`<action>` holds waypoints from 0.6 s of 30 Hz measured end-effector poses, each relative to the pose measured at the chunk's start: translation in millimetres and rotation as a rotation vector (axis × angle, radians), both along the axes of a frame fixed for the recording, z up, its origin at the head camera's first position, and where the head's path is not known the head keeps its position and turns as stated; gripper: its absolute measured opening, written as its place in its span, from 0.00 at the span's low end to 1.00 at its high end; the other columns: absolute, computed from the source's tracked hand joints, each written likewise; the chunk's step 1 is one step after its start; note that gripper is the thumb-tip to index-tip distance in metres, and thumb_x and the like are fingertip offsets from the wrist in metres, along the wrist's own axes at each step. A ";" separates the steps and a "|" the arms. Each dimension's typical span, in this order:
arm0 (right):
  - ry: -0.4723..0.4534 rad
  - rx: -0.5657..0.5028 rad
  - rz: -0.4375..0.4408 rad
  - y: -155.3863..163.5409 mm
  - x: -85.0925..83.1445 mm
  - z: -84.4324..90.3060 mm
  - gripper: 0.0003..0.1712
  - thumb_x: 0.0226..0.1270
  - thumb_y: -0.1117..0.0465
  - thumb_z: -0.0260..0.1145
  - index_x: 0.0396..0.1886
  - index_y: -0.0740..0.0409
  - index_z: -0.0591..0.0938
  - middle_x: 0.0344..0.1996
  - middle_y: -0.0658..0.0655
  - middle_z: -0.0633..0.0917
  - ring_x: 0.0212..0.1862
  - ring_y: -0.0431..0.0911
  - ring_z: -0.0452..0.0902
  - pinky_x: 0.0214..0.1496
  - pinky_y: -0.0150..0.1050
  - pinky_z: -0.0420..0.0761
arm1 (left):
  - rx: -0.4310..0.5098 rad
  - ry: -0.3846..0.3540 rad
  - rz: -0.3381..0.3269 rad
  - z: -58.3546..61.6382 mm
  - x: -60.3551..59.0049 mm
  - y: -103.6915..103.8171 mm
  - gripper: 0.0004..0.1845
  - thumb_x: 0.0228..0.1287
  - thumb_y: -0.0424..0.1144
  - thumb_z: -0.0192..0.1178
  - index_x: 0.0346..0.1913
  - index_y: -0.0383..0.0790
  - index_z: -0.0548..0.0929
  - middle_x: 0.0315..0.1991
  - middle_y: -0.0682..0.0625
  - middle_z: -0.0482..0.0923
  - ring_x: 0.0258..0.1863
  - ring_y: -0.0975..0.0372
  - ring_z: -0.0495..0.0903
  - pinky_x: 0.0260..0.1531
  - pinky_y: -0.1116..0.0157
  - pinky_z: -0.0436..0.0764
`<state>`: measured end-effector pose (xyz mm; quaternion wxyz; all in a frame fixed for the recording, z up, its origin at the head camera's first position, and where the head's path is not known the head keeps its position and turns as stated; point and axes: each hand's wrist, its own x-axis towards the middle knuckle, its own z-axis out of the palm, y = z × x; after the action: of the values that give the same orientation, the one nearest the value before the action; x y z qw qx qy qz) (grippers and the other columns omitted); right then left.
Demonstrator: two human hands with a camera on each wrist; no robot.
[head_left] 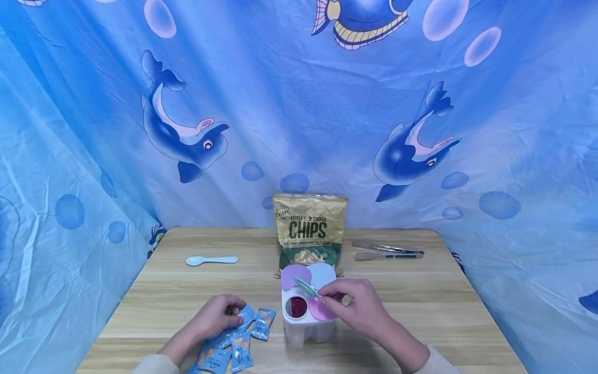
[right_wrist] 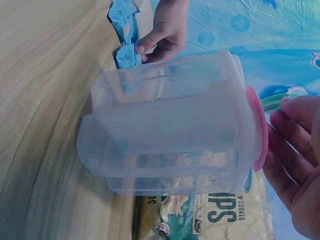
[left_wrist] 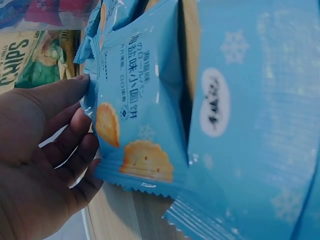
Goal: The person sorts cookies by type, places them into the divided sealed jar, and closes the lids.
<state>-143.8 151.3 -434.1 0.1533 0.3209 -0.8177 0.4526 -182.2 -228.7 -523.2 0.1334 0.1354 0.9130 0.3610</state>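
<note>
My right hand (head_left: 358,305) pinches a light green lid (head_left: 304,287), held tilted over a clear four-part container (head_left: 308,331). The front left compartment is uncovered, showing something dark red (head_left: 297,307) inside. Purple (head_left: 295,277), pale blue (head_left: 322,274) and pink (head_left: 321,310) lids cover the other compartments. To the left, my left hand (head_left: 217,318) has its thumb and fingers at the edge of a small blue biscuit packet (left_wrist: 135,95), pinching it. Several more blue packets (head_left: 241,352) lie below and beside that hand. The packet partly hides its fingertips.
A gold and green chips bag (head_left: 309,223) stands behind the container. A pale blue spoon (head_left: 212,260) lies at the back left, metal tongs (head_left: 390,253) at the back right. A blue sea-print curtain (head_left: 299,114) hangs behind the wooden table (head_left: 420,317).
</note>
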 end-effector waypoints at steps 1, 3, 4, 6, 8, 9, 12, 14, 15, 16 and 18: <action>0.000 -0.001 0.000 -0.1 0.3 0.1 0.06 0.62 0.63 0.76 0.38 0.48 0.91 0.33 0.45 0.91 0.31 0.31 0.82 0.30 0.31 0.84 | 0.002 0.003 -0.001 -0.4 -0.1 -0.1 0.16 0.59 0.36 0.73 0.50 0.38 0.87 0.33 0.55 0.79 0.35 0.64 0.76 0.35 0.70 0.77; -0.004 -0.001 -0.001 -0.1 0.8 0.5 0.06 0.62 0.62 0.76 0.38 0.48 0.91 0.33 0.45 0.91 0.31 0.31 0.83 0.30 0.31 0.84 | 0.014 0.011 -0.002 -0.6 0.0 -0.3 0.15 0.58 0.34 0.73 0.49 0.38 0.87 0.33 0.55 0.79 0.34 0.64 0.76 0.35 0.70 0.77; -0.005 0.000 -0.002 -0.3 1.0 0.4 0.06 0.62 0.62 0.76 0.38 0.48 0.91 0.33 0.45 0.91 0.31 0.32 0.83 0.30 0.31 0.84 | 0.028 0.016 -0.005 -0.5 0.0 -0.6 0.15 0.58 0.33 0.73 0.49 0.37 0.87 0.33 0.55 0.79 0.34 0.64 0.76 0.34 0.70 0.77; -0.013 -0.001 -0.005 -0.3 1.5 0.2 0.06 0.62 0.62 0.76 0.38 0.47 0.91 0.33 0.45 0.91 0.31 0.31 0.83 0.30 0.31 0.84 | 0.041 0.028 -0.020 -0.8 0.3 -1.4 0.17 0.58 0.31 0.72 0.51 0.34 0.86 0.33 0.54 0.79 0.34 0.65 0.76 0.35 0.70 0.78; -0.015 0.000 -0.003 -0.1 1.7 -0.2 0.06 0.62 0.63 0.76 0.38 0.47 0.91 0.33 0.45 0.91 0.31 0.32 0.83 0.31 0.31 0.84 | 0.048 0.041 -0.037 -1.0 0.6 -2.2 0.18 0.58 0.31 0.72 0.52 0.31 0.85 0.33 0.54 0.79 0.33 0.66 0.76 0.36 0.70 0.78; -0.017 0.000 -0.002 0.1 1.7 -0.4 0.07 0.62 0.63 0.76 0.38 0.47 0.91 0.33 0.45 0.91 0.31 0.32 0.83 0.31 0.31 0.84 | 0.049 0.046 -0.044 -0.5 0.8 -2.6 0.19 0.58 0.30 0.71 0.53 0.30 0.85 0.32 0.54 0.79 0.33 0.67 0.76 0.36 0.70 0.78; -0.017 0.002 0.002 0.2 1.5 -0.3 0.07 0.62 0.64 0.76 0.38 0.48 0.91 0.33 0.45 0.91 0.32 0.32 0.83 0.32 0.31 0.85 | 0.039 0.049 -0.049 0.4 1.0 -3.7 0.17 0.60 0.30 0.70 0.53 0.32 0.86 0.33 0.55 0.80 0.34 0.67 0.77 0.37 0.70 0.78; -0.017 0.003 0.001 0.2 1.2 0.2 0.07 0.62 0.64 0.76 0.38 0.47 0.91 0.34 0.45 0.91 0.32 0.32 0.83 0.32 0.31 0.85 | 0.042 0.039 -0.034 2.2 0.8 -3.8 0.15 0.61 0.30 0.69 0.52 0.35 0.87 0.34 0.55 0.80 0.36 0.65 0.77 0.37 0.70 0.78; -0.017 0.003 0.001 0.2 1.0 0.6 0.08 0.62 0.64 0.76 0.38 0.47 0.91 0.34 0.44 0.91 0.32 0.32 0.83 0.32 0.31 0.85 | 0.045 0.033 -0.025 3.0 0.4 -3.7 0.14 0.62 0.30 0.68 0.51 0.36 0.87 0.35 0.54 0.80 0.36 0.64 0.77 0.37 0.70 0.78; -0.017 0.004 0.001 0.2 0.9 1.0 0.08 0.61 0.64 0.76 0.38 0.47 0.91 0.34 0.44 0.91 0.32 0.32 0.83 0.32 0.31 0.85 | 0.051 0.030 -0.017 3.5 0.0 -3.7 0.14 0.62 0.30 0.68 0.51 0.37 0.87 0.36 0.54 0.80 0.37 0.62 0.78 0.37 0.70 0.78; -0.018 0.005 0.003 0.2 0.9 1.4 0.08 0.61 0.64 0.76 0.39 0.47 0.91 0.34 0.43 0.91 0.32 0.32 0.83 0.32 0.31 0.85 | 0.056 0.023 -0.003 4.2 -0.2 -3.4 0.14 0.61 0.29 0.68 0.50 0.38 0.87 0.37 0.53 0.81 0.38 0.61 0.78 0.37 0.70 0.78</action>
<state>-142.9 151.5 -432.6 0.1444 0.3182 -0.8198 0.4537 -182.4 -232.1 -519.0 0.1198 0.1446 0.9038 0.3846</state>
